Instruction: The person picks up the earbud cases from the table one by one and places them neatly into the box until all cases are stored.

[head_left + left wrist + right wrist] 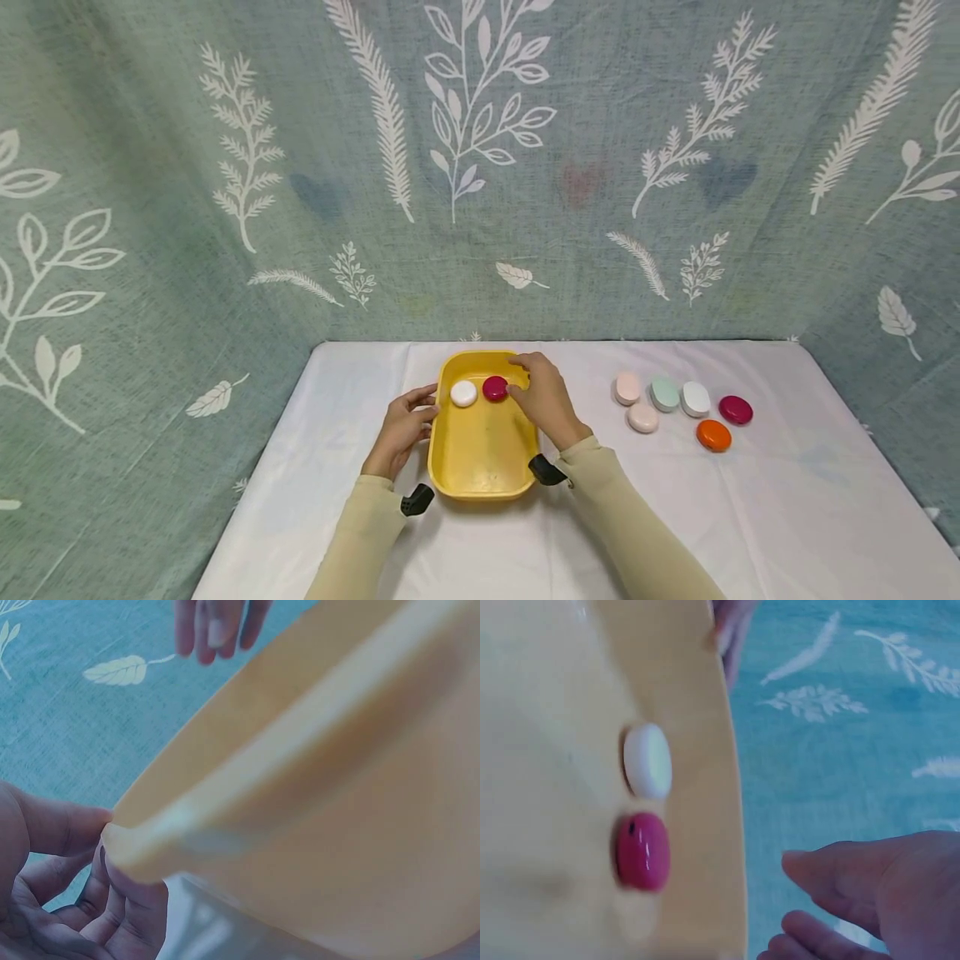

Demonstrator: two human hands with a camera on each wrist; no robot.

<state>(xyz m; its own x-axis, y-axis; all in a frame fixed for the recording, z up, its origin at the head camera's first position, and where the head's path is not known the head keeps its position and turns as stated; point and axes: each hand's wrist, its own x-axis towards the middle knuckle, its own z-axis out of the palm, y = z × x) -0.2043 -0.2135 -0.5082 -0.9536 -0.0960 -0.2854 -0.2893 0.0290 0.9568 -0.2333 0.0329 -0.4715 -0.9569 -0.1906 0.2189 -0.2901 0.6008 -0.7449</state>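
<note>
A yellow tray [483,454] with rounded corners lies on the white cloth. Its left rim is pinched between the thumb and fingers of my left hand [402,429], as the left wrist view shows closely. Inside, near the far end, sit a glossy white oval piece [463,393] and a dark pink one [495,388], side by side, shaped like small soap bars. My right hand [546,398] hovers by the tray's far right rim, thumb near the dark pink piece in the head view. In the right wrist view, that hand [870,885] has its thumb and fingers apart and holds nothing.
To the right on the white cloth [637,500] several similar oval pieces lie in a loose group: pale pink [627,388], peach [642,418], mint [663,394], white [695,399], dark pink [736,409] and orange [713,435]. Behind hangs a green leaf-patterned curtain [480,267].
</note>
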